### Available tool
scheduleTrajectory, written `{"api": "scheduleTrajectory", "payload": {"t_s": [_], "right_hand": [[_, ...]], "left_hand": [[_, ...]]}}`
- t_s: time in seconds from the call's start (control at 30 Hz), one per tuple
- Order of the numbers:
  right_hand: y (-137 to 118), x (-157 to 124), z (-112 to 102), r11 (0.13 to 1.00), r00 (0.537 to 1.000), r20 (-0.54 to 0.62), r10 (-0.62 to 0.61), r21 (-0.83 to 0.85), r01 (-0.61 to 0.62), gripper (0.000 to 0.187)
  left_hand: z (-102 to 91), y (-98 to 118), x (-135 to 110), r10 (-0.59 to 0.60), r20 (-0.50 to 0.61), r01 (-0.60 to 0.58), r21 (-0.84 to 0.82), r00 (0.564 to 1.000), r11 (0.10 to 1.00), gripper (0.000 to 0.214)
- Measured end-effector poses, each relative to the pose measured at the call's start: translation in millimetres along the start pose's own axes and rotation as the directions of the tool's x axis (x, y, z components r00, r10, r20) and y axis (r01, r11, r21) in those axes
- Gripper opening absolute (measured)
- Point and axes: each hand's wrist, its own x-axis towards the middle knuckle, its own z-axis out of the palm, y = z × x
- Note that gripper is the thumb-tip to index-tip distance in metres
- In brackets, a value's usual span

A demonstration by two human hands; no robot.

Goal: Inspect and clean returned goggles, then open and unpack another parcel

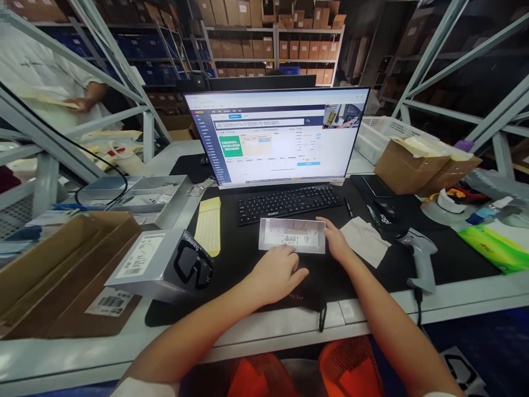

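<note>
A flat, pale grey box (268,236) with a white printed label faces up just in front of the keyboard. My right hand (335,240) grips its right end. My left hand (275,274) lies at the near edge, fingers bent and touching the box, thumb held apart. Below my left hand is a dark pouch (303,298) with a cord loop, partly covered. To the left stands a larger silver box (159,264) with a goggles picture and a label. A beige cloth (363,241) lies to the right of my right hand.
A monitor (281,138) and black keyboard (289,204) stand behind. A yellow label sheet (209,226) lies left. Right are a barcode scanner (422,259), a mouse (385,212) and cardboard boxes (407,165). An open carton (70,275) fills the left edge. Another person's hand (88,102) shows far left.
</note>
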Motion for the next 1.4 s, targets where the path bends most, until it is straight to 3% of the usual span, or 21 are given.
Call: {"api": "scheduleTrajectory", "payload": {"t_s": [0.1, 0.13, 0.2, 0.23, 0.3, 0.33, 0.4, 0.5, 0.57, 0.93, 1.17, 1.3, 1.4], "right_hand": [[-10.3, -5.6, -0.2, 0.996, 0.998, -0.06, -0.008, -0.086, 0.003, 0.056], [-17.8, -9.7, 0.5, 0.99, 0.987, -0.145, -0.07, -0.133, 0.05, 0.055], [-38.8, -19.6, 4.6, 0.947, 0.917, -0.295, -0.268, -0.253, 0.196, 0.048], [-51.2, -24.2, 8.3, 0.908, 0.885, -0.282, -0.37, -0.313, 0.28, 0.043], [-76.3, -29.0, 18.9, 0.824, 0.879, -0.073, -0.472, -0.39, 0.41, 0.034], [-87.2, -28.2, 25.4, 0.79, 0.889, 0.076, -0.451, -0.429, 0.438, 0.033], [-102.8, -20.6, 38.9, 0.704, 0.907, 0.307, -0.29, -0.573, 0.419, 0.033], [-109.6, -1.9, 54.7, 0.517, 0.914, 0.403, -0.04, -0.775, 0.364, 0.03], [-107.4, 8.2, 60.7, 0.465, 0.906, 0.422, 0.022, -0.807, 0.365, 0.029], [-109.4, 15.3, 65.4, 0.436, 0.909, 0.401, 0.115, -0.842, 0.317, 0.025], [-107.6, -12.5, 58.7, 0.43, 0.903, 0.417, 0.101, -0.837, 0.338, 0.027], [-106.1, -23.8, 55.3, 0.398, 0.917, 0.397, 0.024, -0.846, 0.356, 0.023], [-107.1, -20.8, 48.8, 0.459, 0.937, 0.349, 0.017, -0.835, 0.303, 0.025]], "left_hand": [[4.6, -1.4, 4.1, -0.064, 0.048, 0.061, 0.058, 0.997, 0.996, 0.027], [6.3, -1.2, 4.8, -0.075, 0.045, 0.072, 0.073, 0.996, 0.995, 0.027], [8.9, -0.6, 5.3, -0.097, 0.053, 0.093, 0.078, 0.994, 0.993, 0.031], [9.6, -0.5, 5.2, -0.102, 0.064, 0.097, 0.073, 0.993, 0.993, 0.034], [10.3, -0.5, 4.7, -0.096, 0.087, 0.091, 0.065, 0.992, 0.994, 0.039], [10.4, -0.5, 4.4, -0.087, 0.093, 0.081, 0.065, 0.992, 0.995, 0.041], [10.7, -0.3, 3.4, -0.076, 0.091, 0.069, 0.074, 0.993, 0.995, 0.045], [12.2, 0.4, 1.6, -0.077, 0.074, 0.07, 0.095, 0.994, 0.993, 0.048], [13.8, 0.5, 0.5, -0.07, 0.049, 0.064, 0.111, 0.996, 0.992, 0.048], [15.7, -1.3, 0.1, -0.086, 0.063, 0.079, 0.102, 0.994, 0.992, 0.049], [16.2, -2.4, 0.9, -0.099, 0.073, 0.09, 0.112, 0.992, 0.99, 0.05], [16.2, -2.9, 1.6, -0.096, 0.078, 0.086, 0.122, 0.992, 0.989, 0.05], [16.7, -5.2, 2.8, -0.088, 0.102, 0.078, 0.103, 0.991, 0.992, 0.049]]}}
